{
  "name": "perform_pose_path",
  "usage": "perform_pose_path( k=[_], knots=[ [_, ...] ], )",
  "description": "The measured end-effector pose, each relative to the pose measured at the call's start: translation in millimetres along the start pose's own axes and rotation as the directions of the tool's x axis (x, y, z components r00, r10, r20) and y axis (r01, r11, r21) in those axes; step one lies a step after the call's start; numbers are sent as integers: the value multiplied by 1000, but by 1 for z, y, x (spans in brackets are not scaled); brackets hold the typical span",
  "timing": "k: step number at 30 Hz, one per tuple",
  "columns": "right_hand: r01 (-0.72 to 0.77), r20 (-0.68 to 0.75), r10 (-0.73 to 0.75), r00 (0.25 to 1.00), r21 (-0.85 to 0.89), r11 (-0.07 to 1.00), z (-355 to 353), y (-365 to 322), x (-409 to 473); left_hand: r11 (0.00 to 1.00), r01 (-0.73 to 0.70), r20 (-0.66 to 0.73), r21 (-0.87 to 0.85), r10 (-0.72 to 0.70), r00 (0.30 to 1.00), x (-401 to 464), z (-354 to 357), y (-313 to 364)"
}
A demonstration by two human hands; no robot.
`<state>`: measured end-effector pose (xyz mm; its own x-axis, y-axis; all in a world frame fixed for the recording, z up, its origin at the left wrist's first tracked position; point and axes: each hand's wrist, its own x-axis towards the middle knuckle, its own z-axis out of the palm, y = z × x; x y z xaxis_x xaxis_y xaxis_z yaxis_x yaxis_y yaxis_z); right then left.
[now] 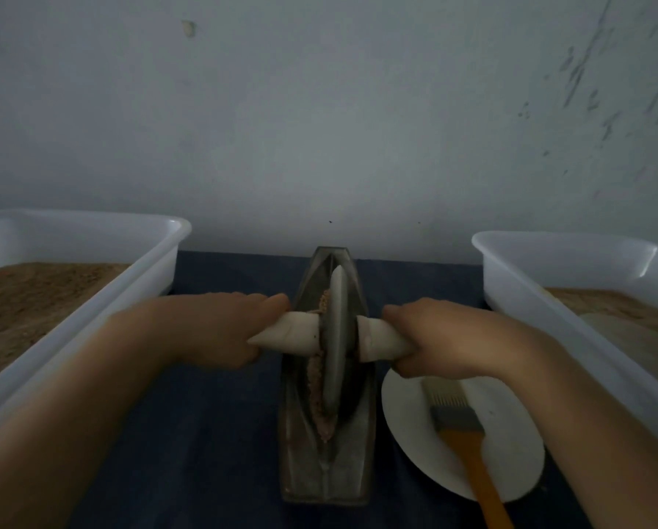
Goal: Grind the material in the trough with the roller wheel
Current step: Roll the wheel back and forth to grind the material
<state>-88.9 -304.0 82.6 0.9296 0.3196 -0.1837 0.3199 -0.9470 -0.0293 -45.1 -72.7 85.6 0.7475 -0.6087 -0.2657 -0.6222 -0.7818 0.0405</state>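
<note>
While the left hand (220, 330) and right hand (434, 337) each wrap a handle, the roller wheel (335, 345) stands between them in the trough (300, 452). Coarse material (314, 376) beside the wheel suggests grinding remains unfinished.

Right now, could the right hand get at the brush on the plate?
Probably yes, once it lets go: the right hand grips the roller wheel's handle, directly above the white plate where the brush lies uncovered, with nothing between.
</note>
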Motion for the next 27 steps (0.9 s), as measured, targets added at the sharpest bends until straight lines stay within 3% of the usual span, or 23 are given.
perform_pose_path(
  k=[4, 8, 10, 13, 18, 22, 27],
  knots=[
    [-41, -232, 28, 972, -51, 998, 15, 11, 24, 995, 72, -177, 71, -59, 983, 24, 11, -11],
    [-96, -513, 2, 859, -155, 983, 35, 28, 51, 960, 216, -515, 181, -94, 852, 51, 30, -17],
    [-102, -566, -6, 824, -159, 982, 40, 34, 59, 935, 274, -618, 226, -80, 782, 60, 36, -16],
    [-99, -585, -8, 811, -151, 984, 42, 37, 62, 934, 280, -657, 221, -70, 751, 65, 37, -15],
    [-105, -477, 8, 879, -178, 978, 32, 26, 51, 955, 234, -556, 183, -96, 826, 52, 35, -16],
    [-57, -210, 41, 977, -71, 996, 12, 9, 28, 977, 152, -314, 147, -100, 944, 31, 21, -10],
    [8, 29, -6, 1000, -55, 998, -4, -4, 2, 995, 30, -36, 95, -26, 999, 5, 5, 2]
  ],
)
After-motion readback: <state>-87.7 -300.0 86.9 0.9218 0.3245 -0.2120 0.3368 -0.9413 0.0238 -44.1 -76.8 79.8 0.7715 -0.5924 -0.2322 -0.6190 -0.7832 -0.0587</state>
